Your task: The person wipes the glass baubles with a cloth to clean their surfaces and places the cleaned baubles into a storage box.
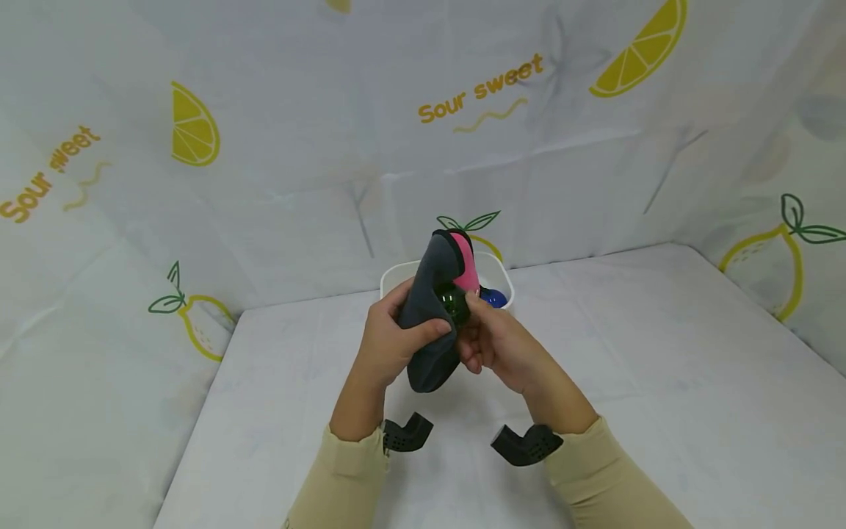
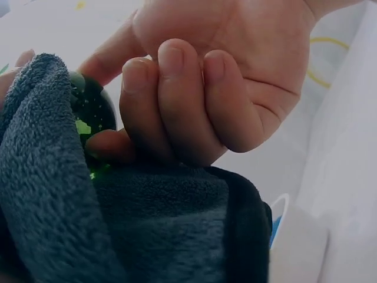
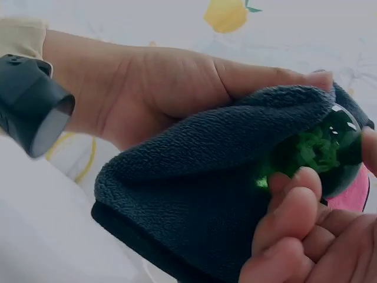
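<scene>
My left hand [image 1: 388, 334] grips a folded plush cloth [image 1: 431, 275], dark grey-blue with a black border and a pink face showing at its far end. The thumb lies over the near fold. A shiny green glass ball [image 1: 454, 303] sits in the fold, partly covered by the cloth. From the right, my right hand [image 1: 505, 342] pinches the ball between thumb and forefinger, its other fingers curled in. In the right wrist view the ball [image 3: 330, 150] shows bright highlights at the cloth's opening.
Just behind the hands stands a white container [image 1: 395, 275] on the white-covered table [image 1: 628, 353]. A blue glossy ball [image 1: 494, 297] shows at its right side. A white curtain with lemon prints [image 1: 297, 147] hangs behind. Black wrist cameras [image 1: 406, 433] sit at both cuffs.
</scene>
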`<move>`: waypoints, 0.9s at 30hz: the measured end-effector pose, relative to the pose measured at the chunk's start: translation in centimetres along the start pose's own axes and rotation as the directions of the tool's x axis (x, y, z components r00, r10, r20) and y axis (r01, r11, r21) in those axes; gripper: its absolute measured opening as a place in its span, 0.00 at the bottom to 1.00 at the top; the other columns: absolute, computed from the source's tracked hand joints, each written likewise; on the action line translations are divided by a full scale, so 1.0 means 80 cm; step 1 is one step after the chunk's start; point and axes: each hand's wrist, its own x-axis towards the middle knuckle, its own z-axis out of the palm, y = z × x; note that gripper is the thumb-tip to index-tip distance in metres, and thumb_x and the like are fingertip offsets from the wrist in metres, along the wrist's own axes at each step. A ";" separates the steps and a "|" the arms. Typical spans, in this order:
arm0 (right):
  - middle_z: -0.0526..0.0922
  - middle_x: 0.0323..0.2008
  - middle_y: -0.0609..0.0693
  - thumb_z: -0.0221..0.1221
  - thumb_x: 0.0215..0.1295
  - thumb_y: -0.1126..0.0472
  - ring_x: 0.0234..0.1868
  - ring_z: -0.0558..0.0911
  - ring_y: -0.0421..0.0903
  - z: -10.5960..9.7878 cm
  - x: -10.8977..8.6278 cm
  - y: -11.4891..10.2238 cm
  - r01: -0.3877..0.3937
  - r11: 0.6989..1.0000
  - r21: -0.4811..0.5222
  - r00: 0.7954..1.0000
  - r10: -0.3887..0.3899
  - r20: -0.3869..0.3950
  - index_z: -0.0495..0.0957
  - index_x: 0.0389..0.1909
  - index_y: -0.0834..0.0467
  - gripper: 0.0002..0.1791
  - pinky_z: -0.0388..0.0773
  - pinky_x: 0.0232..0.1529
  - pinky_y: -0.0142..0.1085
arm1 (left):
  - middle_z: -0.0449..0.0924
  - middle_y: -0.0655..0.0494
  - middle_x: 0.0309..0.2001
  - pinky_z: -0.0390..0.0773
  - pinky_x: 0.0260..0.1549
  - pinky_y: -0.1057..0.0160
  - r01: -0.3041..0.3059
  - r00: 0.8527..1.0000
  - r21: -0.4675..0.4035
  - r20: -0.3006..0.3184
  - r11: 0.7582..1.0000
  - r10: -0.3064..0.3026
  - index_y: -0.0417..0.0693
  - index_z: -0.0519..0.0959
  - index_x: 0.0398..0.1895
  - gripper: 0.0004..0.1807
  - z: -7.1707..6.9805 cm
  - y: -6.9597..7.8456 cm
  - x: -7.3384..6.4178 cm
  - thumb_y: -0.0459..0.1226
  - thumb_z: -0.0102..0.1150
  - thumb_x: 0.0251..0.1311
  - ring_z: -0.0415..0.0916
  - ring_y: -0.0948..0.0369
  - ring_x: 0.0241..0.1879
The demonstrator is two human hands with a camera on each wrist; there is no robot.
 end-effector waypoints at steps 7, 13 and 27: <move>0.76 0.20 0.49 0.50 0.74 0.43 0.21 0.75 0.43 -0.001 -0.001 -0.002 -0.003 0.984 -0.176 0.992 -0.019 -0.125 0.75 0.25 0.64 0.28 0.77 0.26 0.33 | 0.82 0.49 0.45 0.82 0.44 0.54 0.022 1.000 0.033 -0.004 0.999 -0.022 0.56 0.76 0.61 0.40 0.002 0.000 -0.001 0.62 0.72 0.45 0.78 0.53 0.44; 0.77 0.23 0.53 0.56 0.72 0.51 0.25 0.78 0.46 0.007 0.001 -0.004 0.055 0.935 -0.352 0.984 -0.110 -0.140 0.77 0.31 0.68 0.22 0.80 0.29 0.35 | 0.81 0.48 0.44 0.81 0.43 0.54 0.035 0.998 0.063 -0.052 0.997 -0.032 0.52 0.78 0.58 0.45 0.000 0.001 -0.002 0.69 0.68 0.39 0.76 0.53 0.43; 0.80 0.27 0.51 0.60 0.68 0.48 0.29 0.79 0.46 0.007 -0.001 -0.004 0.038 0.790 -0.612 0.957 -0.206 -0.206 0.82 0.43 0.61 0.18 0.80 0.33 0.39 | 0.82 0.50 0.40 0.83 0.40 0.56 0.110 0.991 0.098 -0.092 0.989 -0.101 0.55 0.80 0.54 0.37 0.005 0.001 0.002 0.67 0.67 0.45 0.78 0.54 0.39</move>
